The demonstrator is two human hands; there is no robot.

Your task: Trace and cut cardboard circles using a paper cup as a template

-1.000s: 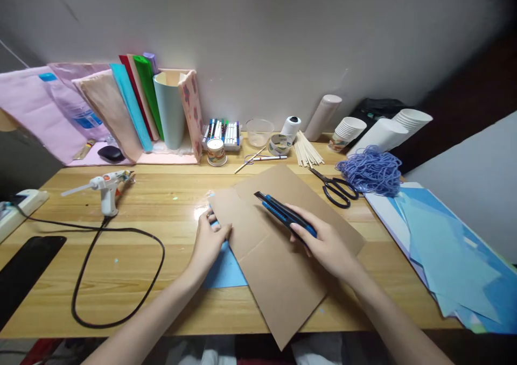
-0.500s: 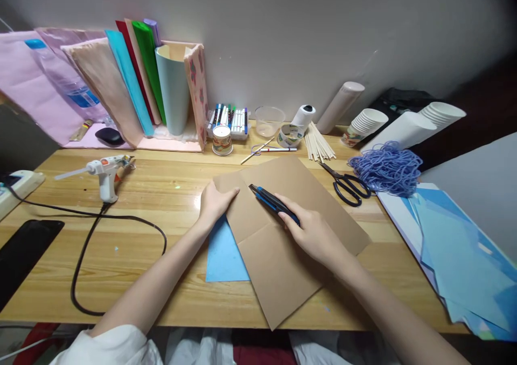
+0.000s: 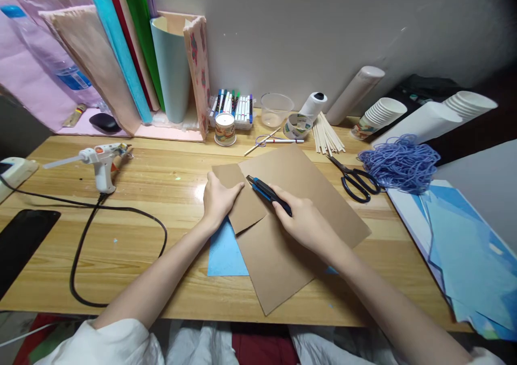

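My right hand [image 3: 301, 214] is closed around a black and blue utility knife [image 3: 269, 194], its blade end pointing up and left over a sheet of brown cardboard [image 3: 291, 257]. My left hand [image 3: 218, 197] grips the left edge of a smaller cardboard section [image 3: 244, 209], thumb on top and fingers partly hidden. A cut runs along this section's lower edge, which stands a little raised from the larger sheet. From under the cardboard a piece of light blue paper [image 3: 226, 254] sticks out at the left.
Left of the cardboard stand a hot glue gun [image 3: 103, 163] and its looping black cable [image 3: 76, 257]. Black scissors [image 3: 355, 182], purple cord [image 3: 399, 163] and blue sheets [image 3: 472, 252] lie to the right. Behind are wooden sticks [image 3: 325, 133], markers [image 3: 232, 106] and a paper cup [image 3: 225, 130].
The smaller cardboard section now shows an open slit along its lower edge and sits raised. The knife tip has shifted slightly up-left in view. The camera view has tilted slightly.
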